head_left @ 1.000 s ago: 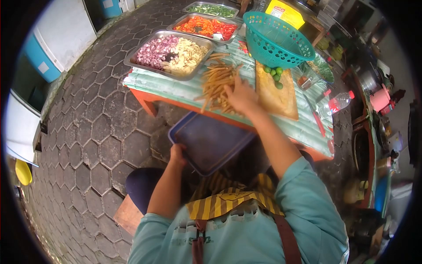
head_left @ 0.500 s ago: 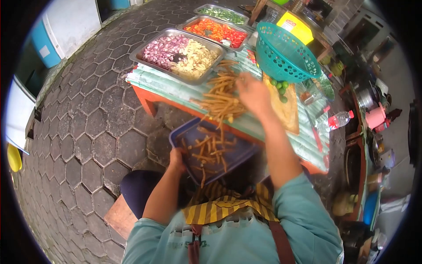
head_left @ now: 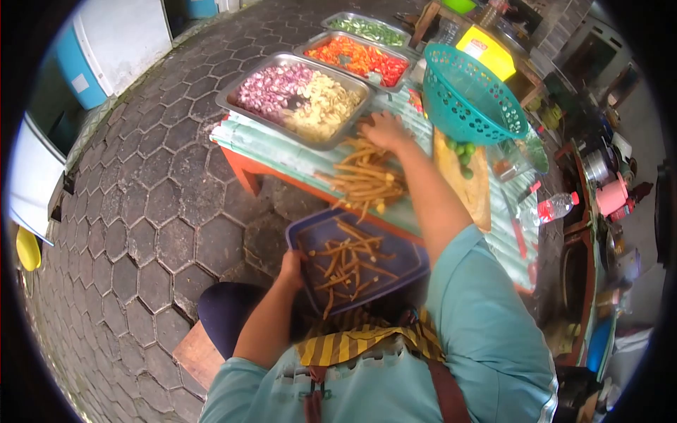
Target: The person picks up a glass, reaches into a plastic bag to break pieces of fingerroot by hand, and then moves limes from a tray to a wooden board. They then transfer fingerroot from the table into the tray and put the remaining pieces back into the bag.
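My left hand (head_left: 290, 270) grips the left rim of a blue plastic tray (head_left: 403, 273), held just below the table's near edge. Several long brown finger-like roots (head_left: 349, 257) lie loose in the tray, one hanging over its lower rim. On the table, a heap of the same brown roots (head_left: 367, 180) reaches to the edge above the tray. My right hand (head_left: 384, 132) rests at the far end of that heap, palm down with fingers spread. It touches the uppermost roots, close to a metal tray (head_left: 330, 146) of sliced shallots and garlic.
Metal trays of cut chillies (head_left: 352, 58) and green slices (head_left: 370, 29) stand farther back. A teal colander (head_left: 469, 106), a cutting board (head_left: 471, 190) with green limes (head_left: 463, 150) and a plastic bottle (head_left: 553, 209) are to the right. Hexagonal paving (head_left: 162, 201) lies left.
My right hand has moved to the far end of the root heap and its fingers have spread. The heap has drawn back from the tray, which my left hand still holds.
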